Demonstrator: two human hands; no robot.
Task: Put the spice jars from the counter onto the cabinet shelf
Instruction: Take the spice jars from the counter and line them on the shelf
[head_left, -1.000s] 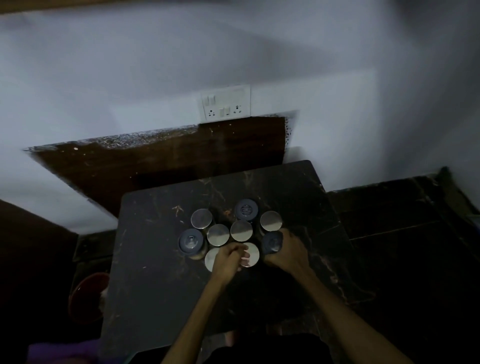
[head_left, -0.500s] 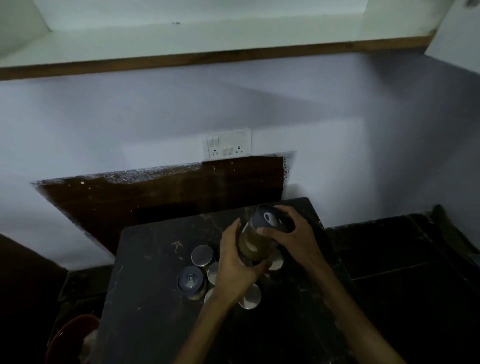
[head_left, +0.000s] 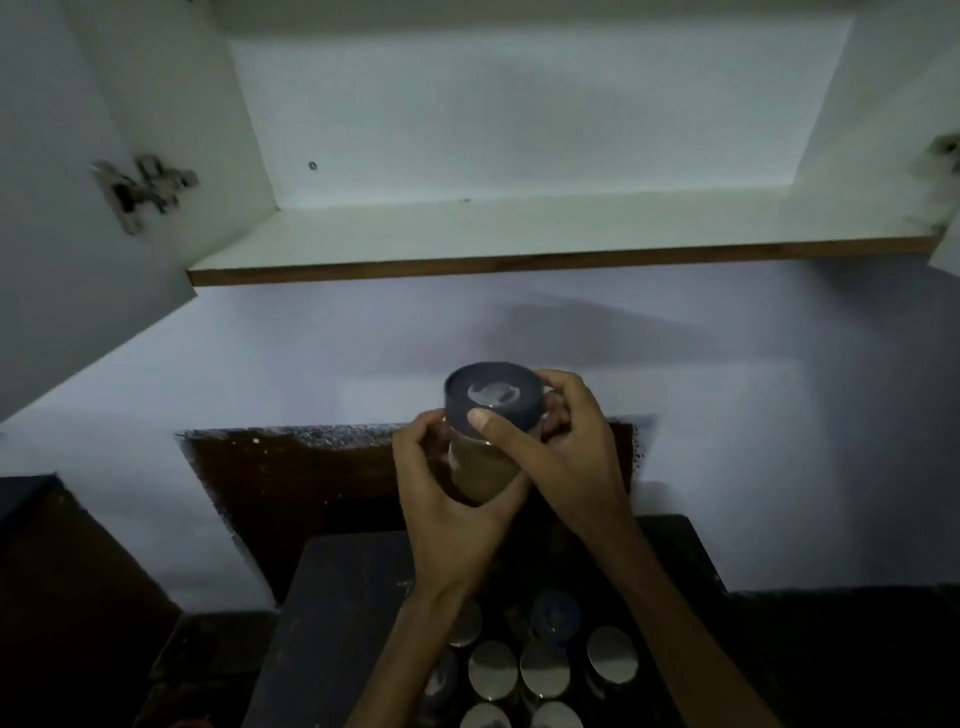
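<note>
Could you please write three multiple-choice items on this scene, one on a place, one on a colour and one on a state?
1. Where is the held jar?
A. on the shelf
B. in the air below the shelf
C. on the counter

2. What colour is its lid?
A. dark blue-grey
B. red
C. white

3. How is the jar held?
A. left hand only
B. right hand only
C. both hands

Answers:
1 B, it hangs in front of the wall, under the shelf edge.
2 A, the cap is dark blue-grey.
3 C, the left hand cups the body and the right hand grips the lid.
</note>
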